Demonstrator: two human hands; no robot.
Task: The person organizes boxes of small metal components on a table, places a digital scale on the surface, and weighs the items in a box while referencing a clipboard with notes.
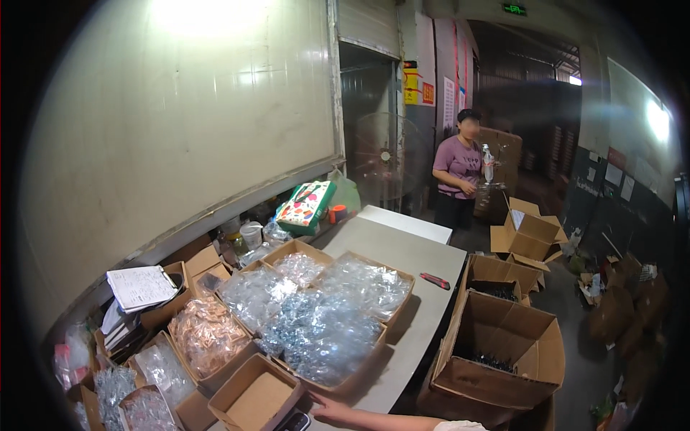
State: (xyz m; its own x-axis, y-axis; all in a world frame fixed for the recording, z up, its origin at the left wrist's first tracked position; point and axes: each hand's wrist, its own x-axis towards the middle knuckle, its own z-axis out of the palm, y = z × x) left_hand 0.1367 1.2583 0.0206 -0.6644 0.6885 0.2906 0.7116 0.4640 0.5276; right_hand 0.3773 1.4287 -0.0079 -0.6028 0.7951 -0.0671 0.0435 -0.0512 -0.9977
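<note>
My right hand (329,409) rests on the grey tabletop with its fingers stretched out and nothing in them. It lies beside the near right corner of a small empty cardboard tray (253,425) and a dark device (293,422), cut off by the lower edge. Just beyond the hand, a large cardboard tray (343,388) holds a heap of small clear bags with bluish contents (316,334). Left of it, orange-brown pieces in clear bags (205,334) fill another box. My left hand is out of view.
A red utility knife (434,281) lies near the right edge of the table (374,241). Tall open cartons (496,388) stand along that side, with dark parts inside. A clipboard (142,287) sits at the left. Beyond the table, a person (458,169) stands near a fan (386,156).
</note>
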